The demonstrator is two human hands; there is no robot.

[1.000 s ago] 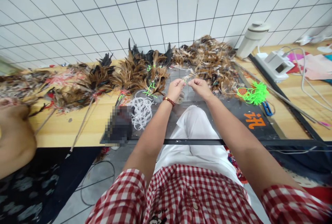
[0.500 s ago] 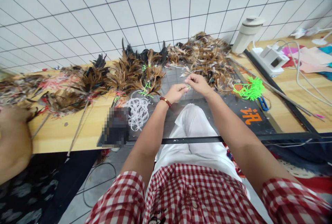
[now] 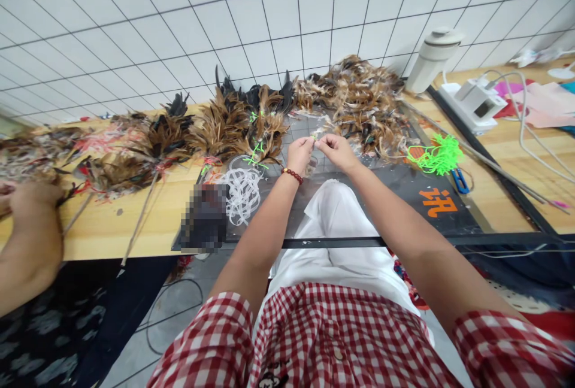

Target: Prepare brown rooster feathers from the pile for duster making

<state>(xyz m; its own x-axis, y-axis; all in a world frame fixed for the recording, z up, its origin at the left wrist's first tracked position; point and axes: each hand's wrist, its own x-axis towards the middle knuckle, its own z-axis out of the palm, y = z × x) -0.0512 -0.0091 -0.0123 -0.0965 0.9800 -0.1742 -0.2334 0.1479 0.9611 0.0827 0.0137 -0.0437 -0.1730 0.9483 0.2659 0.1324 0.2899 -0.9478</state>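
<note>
Over the dark glass panel (image 3: 381, 184), my left hand (image 3: 300, 154) and my right hand (image 3: 336, 151) meet at their fingertips. Both are pinched closed around something small, with a speck of yellow-green showing between them; its kind is too small to make out. Just behind my right hand lies a loose heap of brown feathers (image 3: 359, 100). Beyond my left hand are bunches of brown and black feathers (image 3: 220, 124), some tied with green string (image 3: 257, 151). A tangle of white ribbon (image 3: 242, 193) rests beside my left forearm.
Bright green strings (image 3: 438, 154) and a blue tool (image 3: 460, 181) lie at the right. Farther off stand a pale bottle (image 3: 433, 61) and a white power strip (image 3: 478, 100). Thin sticks (image 3: 507, 166) cross the panel's right side. Another person's arm (image 3: 33, 238) reaches in at the left.
My left hand has turned so its fingers point more upward, and my right hand has come slightly lower. The fingertips stay together. The other person's arm has shifted, and the view has moved slightly.
</note>
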